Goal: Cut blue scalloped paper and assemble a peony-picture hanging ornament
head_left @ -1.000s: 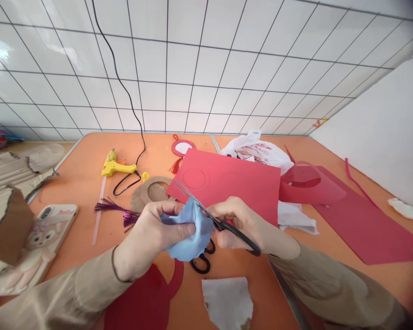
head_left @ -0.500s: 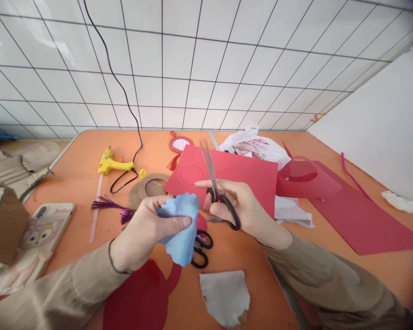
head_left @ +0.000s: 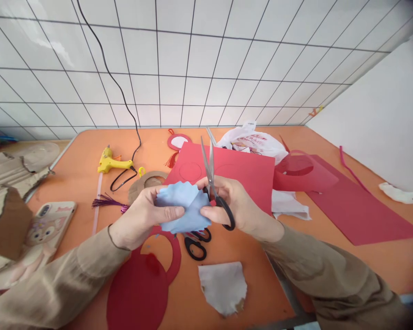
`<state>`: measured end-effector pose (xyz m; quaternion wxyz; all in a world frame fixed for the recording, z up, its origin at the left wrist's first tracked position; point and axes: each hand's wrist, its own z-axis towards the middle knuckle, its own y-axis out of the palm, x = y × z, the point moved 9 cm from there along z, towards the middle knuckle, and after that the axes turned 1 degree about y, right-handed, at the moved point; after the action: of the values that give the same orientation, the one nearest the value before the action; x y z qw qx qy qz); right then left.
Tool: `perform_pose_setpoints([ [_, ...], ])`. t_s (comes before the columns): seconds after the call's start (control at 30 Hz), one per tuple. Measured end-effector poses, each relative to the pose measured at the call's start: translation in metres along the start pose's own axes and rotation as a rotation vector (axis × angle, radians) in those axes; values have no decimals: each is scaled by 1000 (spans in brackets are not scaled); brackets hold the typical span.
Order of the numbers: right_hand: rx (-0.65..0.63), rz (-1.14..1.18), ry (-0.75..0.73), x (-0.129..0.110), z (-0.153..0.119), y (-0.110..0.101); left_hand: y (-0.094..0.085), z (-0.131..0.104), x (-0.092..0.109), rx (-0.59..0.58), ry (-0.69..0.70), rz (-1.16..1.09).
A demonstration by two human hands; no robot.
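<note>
Between my hands is a light blue scalloped piece (head_left: 187,206) of thin paper or cloth, spread out flat. My left hand (head_left: 142,215) pinches its left side, thumb on top. My right hand (head_left: 239,206) holds black-handled scissors (head_left: 209,172), blades apart and pointing up, and also pinches the right edge of the blue piece. Under the blue piece lies a second pair of black-handled scissors (head_left: 196,250), its blades mostly hidden. Close by are a red paper disc (head_left: 137,293) and a red ring (head_left: 176,256). A ragged whitish scrap (head_left: 223,286) rests nearer to me.
A yellow glue gun (head_left: 113,161) with a black cord stands at the left. Around it lie cardboard rings (head_left: 136,188), a purple tassel (head_left: 106,200) and a phone (head_left: 50,229). Red sheets (head_left: 351,206) and a white plastic bag (head_left: 254,142) occupy the right and back.
The blue piece has been turned and opened out flat. My right hand has moved left and now grips its right edge, still holding the scissors.
</note>
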<state>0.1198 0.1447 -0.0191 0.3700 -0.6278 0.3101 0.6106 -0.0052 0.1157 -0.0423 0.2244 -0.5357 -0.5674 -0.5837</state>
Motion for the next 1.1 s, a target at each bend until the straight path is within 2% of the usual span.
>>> perform_pose_setpoints([
  [0.13,9,-9,40,-3,-1,2,-2,2,3,31,5,51],
  [0.23,-12,2,47,-2,-1,7,-4,3,5,97,37,85],
  [0.4,24,55,101,3,0,4,-8,0,4,193,80,62],
  [0.6,-178,82,91,-4,-3,13,-11,-2,-3,157,25,16],
  [0.83,-25,-3,67,-2,0,0,-7,-2,-3,111,-19,-29],
  [1.03,1,-39,78,0,0,1,-5,-1,-5,94,-25,-64],
  [1.1,-47,-23,60,-4,0,1,-4,0,-4,81,-23,-40],
])
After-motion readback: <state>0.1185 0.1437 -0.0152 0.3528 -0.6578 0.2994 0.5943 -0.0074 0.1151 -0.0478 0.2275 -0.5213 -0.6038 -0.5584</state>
